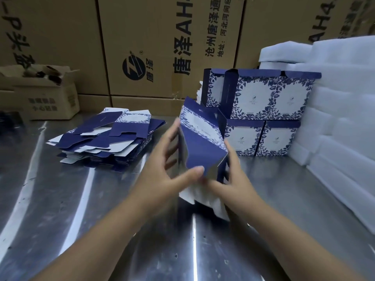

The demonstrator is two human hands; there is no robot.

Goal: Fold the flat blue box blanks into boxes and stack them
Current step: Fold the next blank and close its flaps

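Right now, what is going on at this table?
A person grips a half-folded box with the left hand and the right hand above the metal table; its lower flaps hang open. A pile of flat blanks lies to the left. The finished boxes stand stacked in two rows at the back right, beside white foam.

On the half-folded box (203, 147) I see the lower flaps only as blur; the open carton (46, 98) holds things too dim to name.
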